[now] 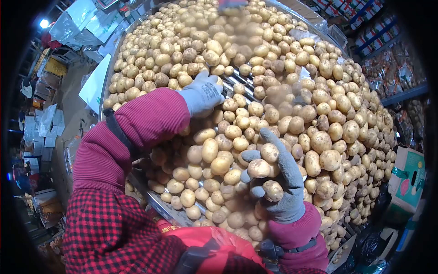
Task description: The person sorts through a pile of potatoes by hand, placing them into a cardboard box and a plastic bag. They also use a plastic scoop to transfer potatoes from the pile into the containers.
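Potatoes (340, 182) cover a large sloping table in a deep heap. My left hand (203, 93), in a grey glove, lies back up on the pile beside a patch of bare metal bars (242, 82). Its fingers point forward, slightly apart and bent down among the potatoes; their tips are partly hidden. Nearer to me, my right hand (287, 182), also gloved in grey, is turned palm up. Its fingers curl around a few potatoes: an upper potato (269, 153), a middle potato (258, 169) and a lower potato (273, 191).
A metal edge (166, 210) borders the table in front of me. A green carton (407, 178) stands at the right. White boxes (82, 23) and a white panel (96, 86) are on the left. At the far side, a blurred gloved hand (232, 3) shows above the heap.
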{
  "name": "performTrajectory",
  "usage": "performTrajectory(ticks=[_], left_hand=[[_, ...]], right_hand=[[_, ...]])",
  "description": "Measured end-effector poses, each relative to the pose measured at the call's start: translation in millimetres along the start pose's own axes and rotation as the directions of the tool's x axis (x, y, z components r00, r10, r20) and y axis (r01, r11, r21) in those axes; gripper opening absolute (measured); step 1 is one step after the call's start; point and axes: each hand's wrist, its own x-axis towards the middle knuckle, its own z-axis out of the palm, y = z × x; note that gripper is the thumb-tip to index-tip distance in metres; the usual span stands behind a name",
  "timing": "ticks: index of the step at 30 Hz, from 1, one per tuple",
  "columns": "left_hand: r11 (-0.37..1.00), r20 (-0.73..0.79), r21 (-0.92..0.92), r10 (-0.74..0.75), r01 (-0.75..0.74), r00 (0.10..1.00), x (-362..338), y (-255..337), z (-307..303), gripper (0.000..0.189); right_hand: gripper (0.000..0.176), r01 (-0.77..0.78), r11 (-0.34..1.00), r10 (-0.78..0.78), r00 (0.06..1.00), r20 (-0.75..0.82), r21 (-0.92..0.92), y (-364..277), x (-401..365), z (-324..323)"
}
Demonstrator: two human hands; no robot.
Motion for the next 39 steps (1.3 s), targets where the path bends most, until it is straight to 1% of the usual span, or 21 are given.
performTrajectory(ticks=[2, 7, 9, 11, 13, 15, 16, 17, 18, 19, 20, 21, 23, 24, 28, 31, 33, 35, 37, 38, 39], left_hand=[[0.999, 0.003, 0.031, 0.025, -0.025, 1.0, 3, 0, 3, 0.022], [0.999, -0.045, 0.038, -0.029, 0.031, 0.999, 0, 1, 17, 0.025], [0.967, -0.323, -0.256, -0.069, -0.017, 0.944, -10, -11, 32, 0.028], [0.79, -0.368, -0.613, -0.306, 0.018, 0.878, -26, -2, 17, 0.034], [0.551, -0.477, -0.792, -0.291, -0.263, 0.829, -43, 20, -14, 0.037], [0.574, -0.645, -0.679, -0.169, -0.457, 0.745, -56, 47, -44, 0.042], [0.548, -0.696, -0.63, -0.085, -0.55, 0.713, -60, 59, -59, 0.044], [0.514, -0.743, -0.575, -0.002, -0.636, 0.67, -61, 70, -69, 0.046], [0.518, -0.757, -0.54, 0.046, -0.664, 0.651, -60, 78, -71, 0.048], [0.519, -0.768, -0.504, 0.096, -0.69, 0.633, -58, 84, -73, 0.05], [0.553, -0.738, -0.498, 0.134, -0.667, 0.662, -58, 85, -79, 0.05], [0.554, -0.738, -0.492, 0.143, -0.672, 0.659, -58, 85, -83, 0.05], [0.558, -0.693, -0.486, 0.224, -0.673, 0.686, -57, 85, -91, 0.051], [0.587, -0.662, -0.47, 0.26, -0.659, 0.703, -58, 87, -94, 0.052], [0.586, -0.663, -0.465, 0.267, -0.664, 0.7, -52, 90, -90, 0.054], [0.611, -0.701, -0.456, 0.201, -0.647, 0.684, -52, 95, -86, 0.054], [0.648, -0.716, -0.436, 0.171, -0.624, 0.677, -51, 93, -85, 0.052], [0.612, -0.734, -0.459, 0.148, -0.644, 0.663, -50, 90, -82, 0.049], [0.41, -0.787, -0.537, 0.07, -0.737, 0.613, -44, 82, -76, 0.047], [0.419, -0.801, -0.557, -0.045, -0.717, 0.597, -42, 82, -76, 0.043], [0.418, -0.801, -0.558, -0.045, -0.717, 0.597, -37, 78, -75, 0.043]], right_hand=[[0.08, -0.061, 0.997, 0.061, 0.998, 0.016, 0.046, -6, 2, -2], [0.088, -0.025, 0.998, 0.024, 1.0, 0.01, 0.064, -5, 1, -1], [0.091, -0.025, 0.995, 0.025, 1.0, 0.007, 0.099, -4, 3, 1], [0.096, -0.005, 0.994, 0.008, 0.999, -0.033, 0.105, 0, 2, 1], [0.1, -0.038, 0.99, 0.046, 0.997, -0.056, 0.136, -3, 2, 3], [0.097, -0.092, 0.99, 0.101, 0.991, -0.082, 0.106, -7, 4, 5], [0.089, -0.25, 0.907, 0.297, 0.95, -0.095, 0.338, -14, 7, 6], [0.089, -0.244, 0.912, 0.29, 0.952, -0.095, 0.33, -6, 7, 1], [0.086, 0.038, 0.999, -0.04, 0.996, -0.076, -0.03, 13, 3, -6], [0.084, 0.336, 0.87, -0.34, 0.939, 0.055, -0.362, 20, -1, -8], [0.068, 0.232, 0.971, -0.235, 0.971, -0.048, -0.063, 25, -8, -4], [0.068, 0.239, 0.969, -0.243, 0.969, -0.053, -0.063, 20, -7, -4], [0.054, -0.173, 0.917, 0.191, 0.982, -0.015, 0.359, 9, -4, -5], [0.049, -0.151, 0.925, 0.16, 0.987, 0.003, 0.349, 12, -2, -4], [0.048, -0.174, 0.917, 0.206, 0.977, -0.052, 0.359, -1, -2, 2], [0.048, -0.09, 0.932, 0.119, 0.991, -0.062, 0.35, 3, -4, 2], [0.051, 0.009, 0.995, -0.003, 0.999, -0.053, 0.099, 10, -7, -3], [0.051, -0.059, 0.979, 0.076, 0.994, -0.083, 0.194, 7, -4, -4], [0.051, -0.125, 0.949, 0.159, 0.982, -0.097, 0.29, 6, 1, -3], [0.052, -0.035, 0.96, 0.067, 0.992, -0.107, 0.276, 8, 3, 0], [0.053, 0.056, 0.964, -0.026, 0.993, -0.119, 0.262, 10, 4, 1]])
